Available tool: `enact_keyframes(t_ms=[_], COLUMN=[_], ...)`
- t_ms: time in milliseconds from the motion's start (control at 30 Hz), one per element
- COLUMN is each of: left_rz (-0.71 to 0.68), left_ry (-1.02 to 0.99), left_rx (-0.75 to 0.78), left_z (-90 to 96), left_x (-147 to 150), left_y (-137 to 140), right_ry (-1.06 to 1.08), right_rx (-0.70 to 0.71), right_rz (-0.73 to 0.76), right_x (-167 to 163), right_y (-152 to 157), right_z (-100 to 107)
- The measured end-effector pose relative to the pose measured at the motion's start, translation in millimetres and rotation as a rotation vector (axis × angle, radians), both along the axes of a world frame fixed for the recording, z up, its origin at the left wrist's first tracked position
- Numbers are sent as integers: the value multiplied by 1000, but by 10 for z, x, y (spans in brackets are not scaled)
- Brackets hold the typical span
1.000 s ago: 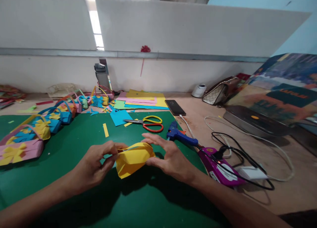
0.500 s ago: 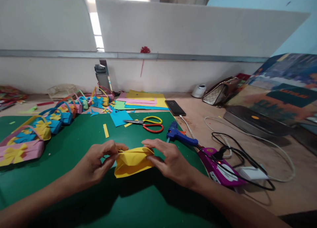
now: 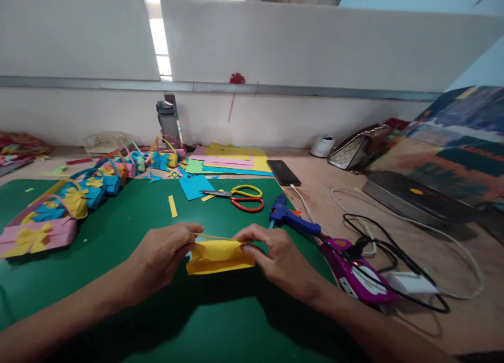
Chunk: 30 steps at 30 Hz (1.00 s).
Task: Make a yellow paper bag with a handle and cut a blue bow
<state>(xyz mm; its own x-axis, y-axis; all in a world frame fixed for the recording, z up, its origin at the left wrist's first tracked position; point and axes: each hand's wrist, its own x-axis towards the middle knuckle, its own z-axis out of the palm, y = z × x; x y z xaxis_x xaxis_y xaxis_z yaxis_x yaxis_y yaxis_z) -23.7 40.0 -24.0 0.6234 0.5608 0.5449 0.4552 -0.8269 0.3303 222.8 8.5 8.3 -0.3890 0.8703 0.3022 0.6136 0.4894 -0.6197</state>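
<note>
A folded yellow paper piece [image 3: 221, 258], shaped like a small box or pouch, is held above the green mat [image 3: 129, 210]. My left hand [image 3: 165, 255] pinches its left end, fingers closed. At the right end my right hand [image 3: 271, 252] grips it between thumb and fingers. The paper's far edge shows as a thin line between both hands, and its underside is hidden. Beyond it lie scissors [image 3: 247, 198] with one yellow and one red handle. A blue glue gun [image 3: 293, 216] rests to the right of my right hand.
Small paper baskets [image 3: 43, 237] with bows line the left side. Coloured paper sheets [image 3: 236, 161], a blue paper square [image 3: 196, 187] and a yellow strip [image 3: 172, 206] lie behind my hands. To the right are a phone [image 3: 283, 172], a purple power strip [image 3: 358, 271] and tangled cables.
The yellow paper has turned so its near side faces me more flatly, and its opening looks narrower. Both hands still hold its ends. The whole view has shifted slightly.
</note>
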Motion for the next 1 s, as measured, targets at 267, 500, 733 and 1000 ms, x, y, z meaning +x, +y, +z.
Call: enact_keyframes(t_ms=[267,500,733,1000], left_rz=[26,1,-27,20], left_ry=[-77,-38,-28,-112], left_rx=[-77,-258,-305,-526], left_z=[7,70,97,131], left_x=[77,95,118,227], left_y=[-19,-42,-49,-72], right_ry=[121,136,16,70], right_rx=[-87,-190,-39,36], right_rz=[25,-45,-8,61], right_x=[-20,-61,-56,-55], right_y=[11,16,-14,-25], right_z=[46,32,27,-44])
